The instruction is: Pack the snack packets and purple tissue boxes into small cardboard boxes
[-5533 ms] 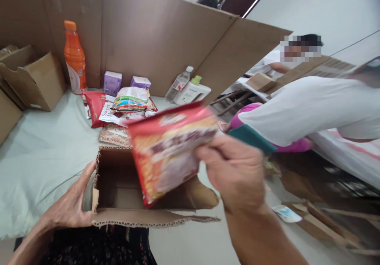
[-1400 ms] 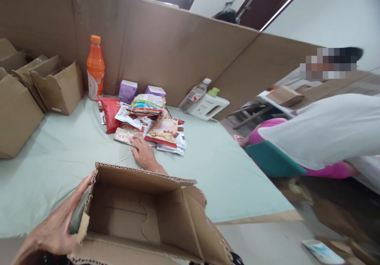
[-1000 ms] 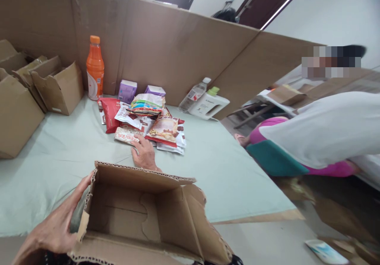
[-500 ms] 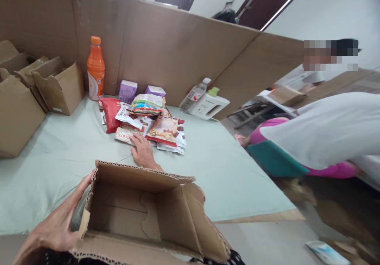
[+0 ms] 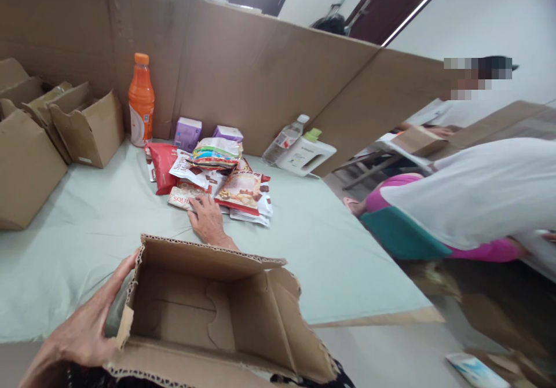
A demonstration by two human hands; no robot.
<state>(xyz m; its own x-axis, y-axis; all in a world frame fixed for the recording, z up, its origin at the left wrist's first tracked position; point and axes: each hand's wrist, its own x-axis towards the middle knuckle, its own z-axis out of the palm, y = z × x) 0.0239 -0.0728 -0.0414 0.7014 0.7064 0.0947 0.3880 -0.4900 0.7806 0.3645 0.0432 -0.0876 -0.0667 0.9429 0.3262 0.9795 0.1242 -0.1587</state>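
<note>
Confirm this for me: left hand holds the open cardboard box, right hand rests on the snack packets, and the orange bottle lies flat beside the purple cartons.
One thing is off. The head view shows the orange bottle standing upright, not lying flat, beside the purple cartons. The rest holds: left hand on the open cardboard box, right hand on the snack packets.

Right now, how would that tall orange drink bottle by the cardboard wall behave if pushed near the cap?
The tall orange drink bottle stands upright and narrow, so it would probably tip rather than slide. It looks full, so likely heavy for its size. On its side, its round body could roll across the pale green sheet.
</note>
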